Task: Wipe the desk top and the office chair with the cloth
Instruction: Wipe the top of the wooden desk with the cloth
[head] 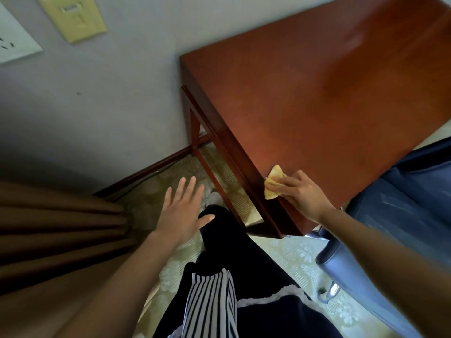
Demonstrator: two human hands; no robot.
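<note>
Right hand (pixel 299 195) gripped yellow cloth (pixel 273 182) on desk top (pixel 317 93), near-left edge; unwiped wood stretched far-right. Left hand (pixel 181 211) spread, empty, off desk. Office chair (pixel 400 198) right.

Low and right of centre in the frame, the person's right hand (pixel 301 196) holds a bunched yellow cloth (pixel 274 181) against the desk top (pixel 317 93), right at its left edge near the front corner. The left hand (pixel 181 211) hangs lower centre-left, fingers spread, over a dark trouser leg and the pale patterned carpet (pixel 288 254). A blue office chair (pixel 402 203) fills the right edge, tucked beside the desk. Brown curtain (pixel 48 228) folds sit lower left; a cream switch plate (pixel 73 18) shows upper left.
</note>
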